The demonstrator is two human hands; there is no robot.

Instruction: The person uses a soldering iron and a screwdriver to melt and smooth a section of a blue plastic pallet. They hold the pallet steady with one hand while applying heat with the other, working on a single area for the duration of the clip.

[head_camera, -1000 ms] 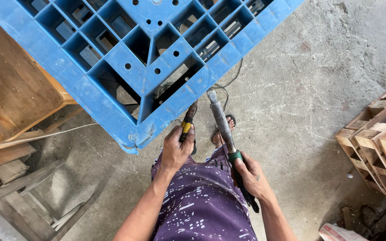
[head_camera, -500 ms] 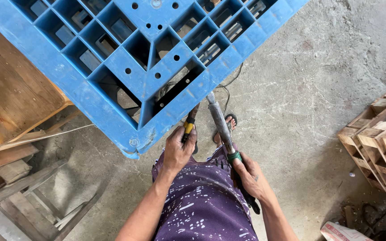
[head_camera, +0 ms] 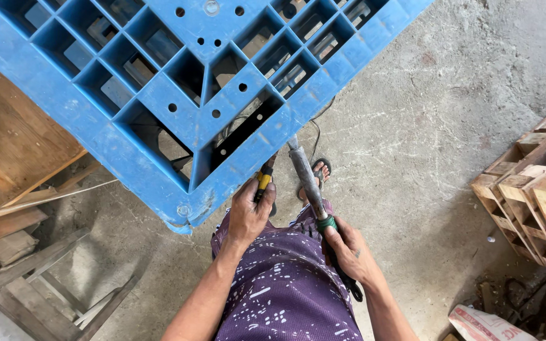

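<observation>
Blue plastic pallet (head_camera: 159, 95), underside up, corner tilted toward the lap: left hand (head_camera: 249, 211) closed on a yellow-handled tool (head_camera: 264, 180) set under its edge, right hand (head_camera: 349, 249) gripping a grey hammer handle (head_camera: 304, 173), head hidden behind that edge.

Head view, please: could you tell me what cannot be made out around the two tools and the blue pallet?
- Tips of the yellow-handled tool and the grey metal tool: hidden under the blue pallet.
- Left hand fingers: curled out of sight around the handle.
- Pallet's far side: cut off by the top edge.
- Wooden pallets: cut off at right.
</observation>
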